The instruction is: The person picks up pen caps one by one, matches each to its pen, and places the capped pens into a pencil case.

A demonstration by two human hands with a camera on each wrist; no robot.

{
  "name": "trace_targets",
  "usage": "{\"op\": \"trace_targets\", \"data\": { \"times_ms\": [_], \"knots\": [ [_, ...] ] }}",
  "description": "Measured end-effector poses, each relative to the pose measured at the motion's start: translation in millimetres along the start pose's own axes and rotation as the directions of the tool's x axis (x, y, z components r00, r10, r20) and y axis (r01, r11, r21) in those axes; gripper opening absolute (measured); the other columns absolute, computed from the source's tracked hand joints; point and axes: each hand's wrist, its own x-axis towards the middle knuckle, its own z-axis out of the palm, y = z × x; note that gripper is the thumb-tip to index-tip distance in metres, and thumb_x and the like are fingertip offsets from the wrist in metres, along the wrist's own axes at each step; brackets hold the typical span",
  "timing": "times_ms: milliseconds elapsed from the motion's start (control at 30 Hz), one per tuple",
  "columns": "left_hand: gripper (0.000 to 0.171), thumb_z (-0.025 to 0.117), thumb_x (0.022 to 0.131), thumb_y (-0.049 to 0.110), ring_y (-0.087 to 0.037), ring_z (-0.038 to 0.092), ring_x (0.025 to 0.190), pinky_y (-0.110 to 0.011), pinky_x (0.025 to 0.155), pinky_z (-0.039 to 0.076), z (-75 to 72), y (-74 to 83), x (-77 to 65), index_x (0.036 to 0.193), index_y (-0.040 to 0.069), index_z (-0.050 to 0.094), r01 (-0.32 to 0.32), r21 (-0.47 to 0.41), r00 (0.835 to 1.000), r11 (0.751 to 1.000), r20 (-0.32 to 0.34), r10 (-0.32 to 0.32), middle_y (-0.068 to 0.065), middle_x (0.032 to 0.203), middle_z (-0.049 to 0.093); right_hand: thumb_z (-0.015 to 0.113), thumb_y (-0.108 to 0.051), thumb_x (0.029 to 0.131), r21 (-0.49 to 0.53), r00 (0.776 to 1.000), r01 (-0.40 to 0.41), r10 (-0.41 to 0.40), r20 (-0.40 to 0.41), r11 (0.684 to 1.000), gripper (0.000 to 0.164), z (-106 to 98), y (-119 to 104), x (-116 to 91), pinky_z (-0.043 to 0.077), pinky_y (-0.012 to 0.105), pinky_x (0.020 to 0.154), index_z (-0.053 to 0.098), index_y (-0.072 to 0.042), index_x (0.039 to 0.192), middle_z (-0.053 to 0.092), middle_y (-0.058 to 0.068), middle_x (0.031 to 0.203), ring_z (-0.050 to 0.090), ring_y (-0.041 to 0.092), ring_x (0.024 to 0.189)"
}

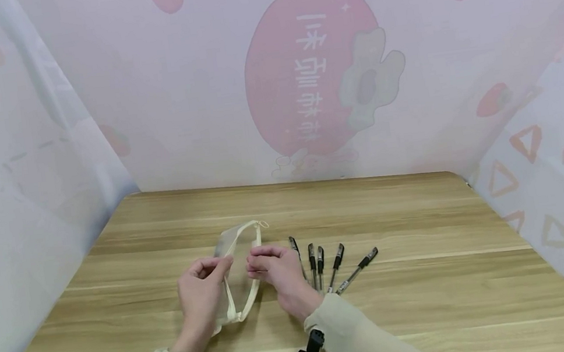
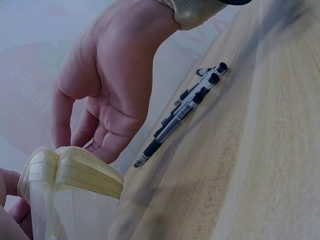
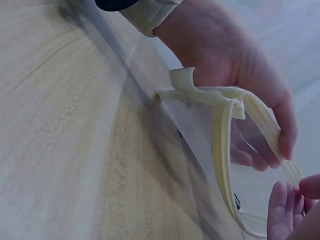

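Observation:
A mesh zip pouch (image 1: 225, 300) with cream-coloured trim stands tilted over the table, its mouth spread wide. My left hand (image 1: 202, 291) pinches the trim on the left side between thumb and fingers. The right hand (image 1: 282, 276) is at the opposite side of the mouth, fingers loosely bent, their tips pointing into the opening. From the right wrist, the cream trim (image 3: 221, 150) curves down toward the right fingers (image 3: 278, 210). Nothing shows held in the right hand. A thin loop (image 1: 264, 224) sticks out at the pouch's far end.
Several black-capped pens (image 1: 338, 257) lie fanned out on the wooden table (image 1: 434, 298), just right of the right hand, their lower ends partly behind the forearm. Printed cloth walls (image 1: 187, 93) enclose the table's back and sides.

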Motion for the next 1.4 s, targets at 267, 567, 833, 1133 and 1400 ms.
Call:
{"op": "trace_targets", "data": {
  "times_ms": [267, 567, 833, 1133, 1400],
  "knots": [
    [0.027, 0.082, 0.083, 0.024, -0.01, 0.06, 0.071, -0.018, 0.06, 0.05, -0.3, -2.3, 1.3, 0.091, 0.001, 0.07, 0.001, 0.006, 1.0, 1.0, -0.012, -0.001, -0.003, 0.08, 0.069, 0.071, 0.008, 0.081, -0.089, 1.0, 0.03, -0.03, 0.005, 0.996, 0.017, -6.1, -6.5, -0.4, 0.059, 0.035, 0.075, 0.069, 0.005, 0.098, 0.067, 0.024, 0.099, 0.067, 0.022, 0.075],
    [0.026, 0.081, 0.083, 0.023, -0.012, 0.059, 0.073, -0.019, 0.06, 0.049, 3.2, -5.8, 2.2, 0.091, 0.001, 0.07, 0.015, 0.014, 1.0, 1.0, 0.013, -0.015, -0.005, 0.082, 0.069, 0.071, 0.003, 0.087, -0.238, 0.996, 0.032, -0.011, 0.089, 0.971, 0.022, -44.6, -40.2, -4.4, 0.053, 0.046, 0.09, 0.066, 0.006, 0.108, 0.065, 0.022, 0.109, 0.065, 0.034, 0.095],
    [0.027, 0.081, 0.083, 0.024, -0.011, 0.059, 0.072, -0.018, 0.06, 0.049, 3.7, -2.7, 0.7, 0.091, 0.0, 0.07, 0.018, -0.007, 1.0, 1.0, 0.022, -0.018, -0.004, 0.081, 0.069, 0.072, -0.004, 0.088, -0.512, 0.981, 0.165, -0.087, 0.172, 0.843, 0.026, -94.4, -73.8, -1.1, 0.049, 0.051, 0.094, 0.067, 0.001, 0.113, 0.066, 0.015, 0.108, 0.062, 0.034, 0.099],
    [0.028, 0.082, 0.083, 0.024, -0.011, 0.061, 0.075, -0.018, 0.062, 0.05, 0.8, -0.4, 1.4, 0.092, 0.001, 0.07, 0.021, 0.029, 1.0, 0.999, 0.011, -0.021, -0.004, 0.083, 0.07, 0.076, -0.012, 0.087, -0.697, 0.926, 0.339, -0.093, 0.366, 0.632, 0.033, -128.3, -73.1, 11.0, 0.055, 0.034, 0.081, 0.067, -0.003, 0.118, 0.066, 0.016, 0.112, 0.062, 0.027, 0.099],
    [0.026, 0.082, 0.083, 0.024, -0.012, 0.062, 0.075, -0.019, 0.063, 0.051, 4.7, -2.1, 2.4, 0.091, 0.002, 0.071, 0.018, 0.029, 1.0, 0.999, 0.017, -0.019, -0.003, 0.082, 0.07, 0.076, -0.008, 0.086, -0.705, 0.942, 0.302, -0.085, 0.326, 0.642, 0.039, -137.7, -63.7, 15.4, 0.055, 0.035, 0.082, 0.063, 0.004, 0.122, 0.066, 0.018, 0.113, 0.062, 0.027, 0.099]
  ]
}}
